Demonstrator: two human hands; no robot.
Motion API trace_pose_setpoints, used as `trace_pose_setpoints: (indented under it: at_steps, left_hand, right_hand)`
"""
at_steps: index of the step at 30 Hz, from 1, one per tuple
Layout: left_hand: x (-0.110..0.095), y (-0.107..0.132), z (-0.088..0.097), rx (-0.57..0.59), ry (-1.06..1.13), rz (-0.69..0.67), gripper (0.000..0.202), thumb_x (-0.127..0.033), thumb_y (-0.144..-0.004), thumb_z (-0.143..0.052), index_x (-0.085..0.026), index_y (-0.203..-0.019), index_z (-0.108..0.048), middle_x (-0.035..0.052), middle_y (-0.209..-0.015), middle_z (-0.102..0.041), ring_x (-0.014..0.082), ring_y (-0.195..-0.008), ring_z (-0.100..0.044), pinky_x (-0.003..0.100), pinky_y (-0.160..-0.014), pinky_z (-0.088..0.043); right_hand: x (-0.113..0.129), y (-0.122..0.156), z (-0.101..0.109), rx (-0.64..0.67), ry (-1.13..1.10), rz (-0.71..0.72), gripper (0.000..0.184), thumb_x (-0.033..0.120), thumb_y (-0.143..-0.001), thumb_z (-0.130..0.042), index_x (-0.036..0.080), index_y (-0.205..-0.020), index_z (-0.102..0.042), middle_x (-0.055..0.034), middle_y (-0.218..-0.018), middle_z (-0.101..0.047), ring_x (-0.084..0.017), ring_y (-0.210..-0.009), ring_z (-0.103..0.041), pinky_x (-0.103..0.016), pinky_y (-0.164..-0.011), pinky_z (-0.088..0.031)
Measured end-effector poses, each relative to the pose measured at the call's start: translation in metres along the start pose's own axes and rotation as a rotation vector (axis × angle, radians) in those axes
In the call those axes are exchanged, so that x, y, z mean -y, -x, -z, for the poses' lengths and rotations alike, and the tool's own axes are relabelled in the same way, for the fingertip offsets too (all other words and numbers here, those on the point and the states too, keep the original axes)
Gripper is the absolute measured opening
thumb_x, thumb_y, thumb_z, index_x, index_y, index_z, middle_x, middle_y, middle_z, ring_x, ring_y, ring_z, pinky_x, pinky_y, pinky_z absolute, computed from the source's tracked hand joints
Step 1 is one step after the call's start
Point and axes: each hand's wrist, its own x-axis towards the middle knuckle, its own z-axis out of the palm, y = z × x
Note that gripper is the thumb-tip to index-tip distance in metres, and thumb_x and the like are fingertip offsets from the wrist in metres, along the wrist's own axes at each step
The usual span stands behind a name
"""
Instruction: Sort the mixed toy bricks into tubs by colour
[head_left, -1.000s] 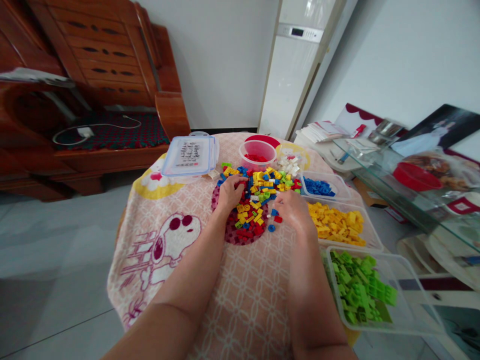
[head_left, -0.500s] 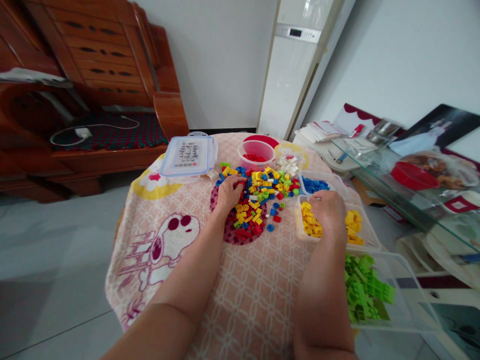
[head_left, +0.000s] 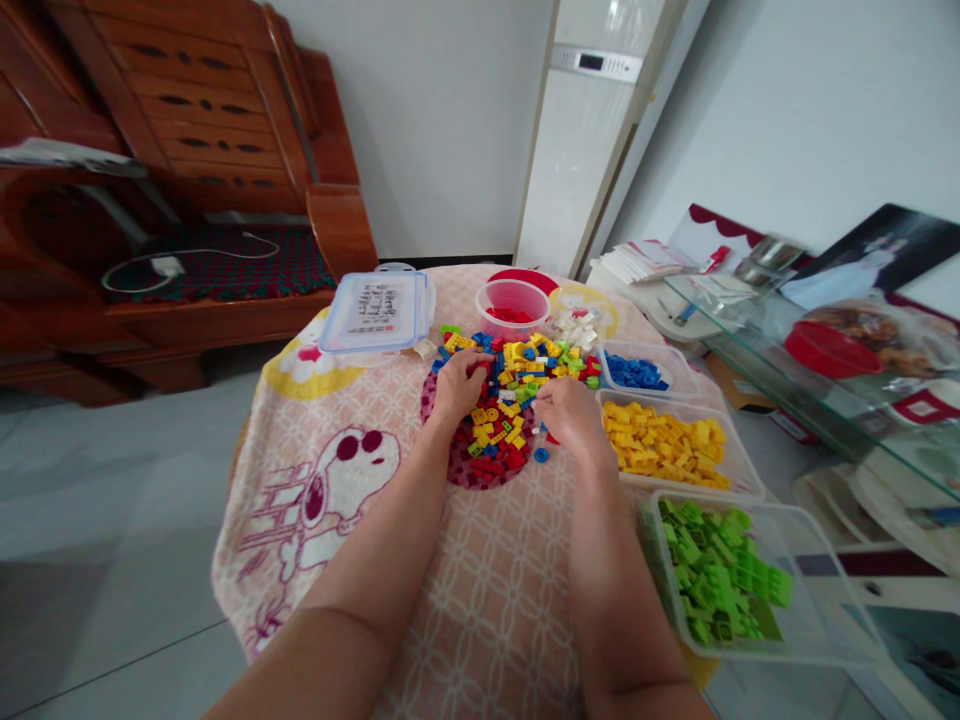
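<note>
A pile of mixed small bricks (head_left: 517,385), red, yellow, blue and green, lies on the round table with its pink cartoon cloth (head_left: 487,560). My left hand (head_left: 456,385) rests on the pile's left side, its fingers curled down onto red bricks. My right hand (head_left: 571,415) is at the pile's right edge, back up, with its fingers bent down into the bricks. What either hand grips is hidden. Just right of my right hand stands a clear tray of yellow bricks (head_left: 667,445).
A tray of blue bricks (head_left: 637,372), a tub of green bricks (head_left: 712,580), a red-tinted tub (head_left: 514,303), a heap of white bricks (head_left: 577,325) and a lidded clear box (head_left: 379,312) ring the pile. A glass table (head_left: 825,400) stands right, a wooden bench (head_left: 187,250) left.
My right hand went from the pile to the yellow tray, then came back to the pile's right edge. My left hand stayed on the pile.
</note>
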Motion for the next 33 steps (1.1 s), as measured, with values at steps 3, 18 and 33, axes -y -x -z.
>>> trace_pose_setpoints:
  at_steps: [3, 18, 33]
  left_hand:
    - [-0.001, 0.0, 0.0, 0.008, -0.001, 0.004, 0.034, -0.016, -0.088, -0.055, -0.023, -0.109, -0.081, 0.0052, -0.127, -0.076, 0.0238, -0.128, -0.066, 0.042, -0.12, -0.046]
    - [-0.004, 0.001, 0.0, 0.002, 0.011, 0.004, 0.034, -0.013, -0.087, -0.056, -0.023, -0.108, -0.081, 0.0053, -0.13, -0.075, 0.0236, -0.13, -0.065, 0.043, -0.121, -0.045]
    - [-0.004, 0.0, 0.0, 0.002, 0.014, 0.014, 0.033, -0.016, -0.087, -0.055, -0.024, -0.108, -0.08, 0.0041, -0.127, -0.076, 0.0227, -0.128, -0.065, 0.041, -0.12, -0.045]
  right_hand:
    - [0.009, 0.001, -0.008, 0.018, 0.01, 0.067, 0.021, 0.025, -0.095, -0.06, 0.02, -0.098, -0.08, -0.0103, -0.106, -0.079, -0.022, -0.107, -0.071, -0.028, -0.09, -0.047]
    - [0.023, -0.005, -0.03, 0.071, 0.1, 0.122, 0.024, 0.023, -0.097, -0.059, 0.021, -0.112, -0.078, -0.0113, -0.113, -0.079, -0.023, -0.114, -0.07, -0.03, -0.093, -0.049]
    - [-0.007, -0.004, -0.003, -0.083, -0.034, 0.004, 0.024, 0.022, -0.095, -0.057, 0.022, -0.101, -0.081, -0.0079, -0.103, -0.08, -0.02, -0.1, -0.071, -0.026, -0.082, -0.045]
